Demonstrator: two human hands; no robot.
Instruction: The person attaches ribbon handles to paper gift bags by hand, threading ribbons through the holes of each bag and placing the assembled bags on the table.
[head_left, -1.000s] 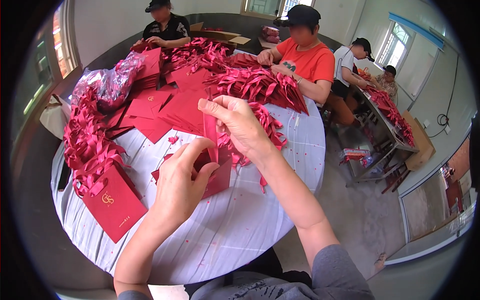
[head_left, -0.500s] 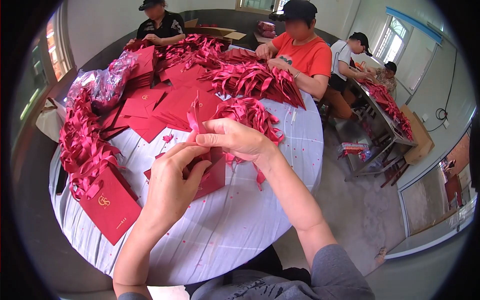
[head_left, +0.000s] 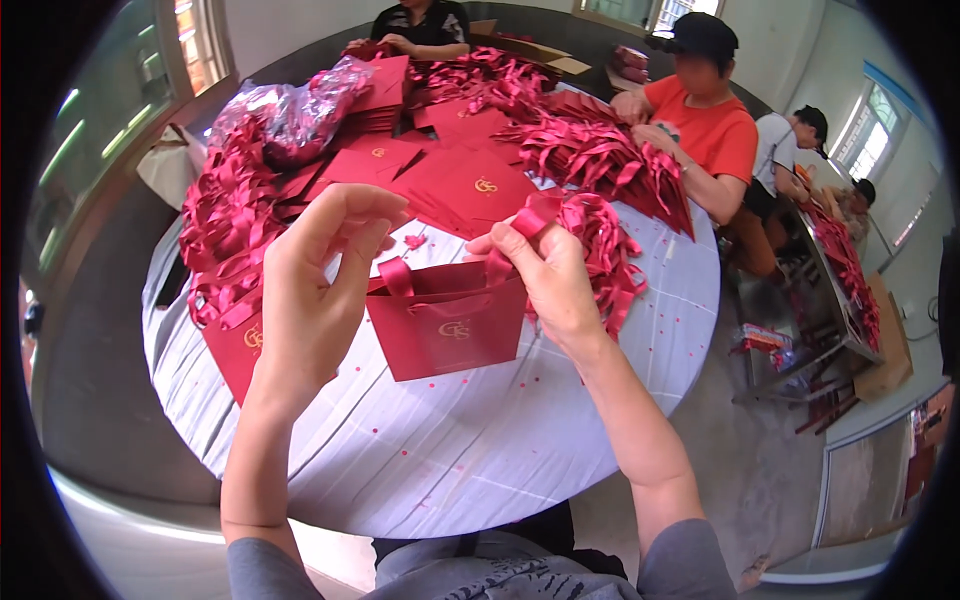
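Note:
A small red gift bag (head_left: 450, 330) with a gold emblem stands upright in front of me, its top slightly parted. A ribbon loop (head_left: 397, 277) rises from the left part of its rim. Pinched between thumb and fingers of my right hand (head_left: 550, 270) is a pink-red satin ribbon (head_left: 537, 215) at the bag's right side. My left hand (head_left: 325, 275) is raised just left of the bag, fingers curved and apart from the thumb, with nothing visible in it. Its palm side is partly hidden.
Red ribbons (head_left: 600, 240) lie heaped beside my right hand. Ribboned bags (head_left: 225, 220) line the left, near a clear plastic bag (head_left: 300, 110). Flat red bags (head_left: 470, 185) cover the middle of the white-clothed round table (head_left: 480, 460). Across it, a person in orange (head_left: 715, 130) handles bags.
My hands have moved apart; the left has let go and lifted leftward. The bag, earlier mostly covered by my hands, now shows its front. The view has swung left.

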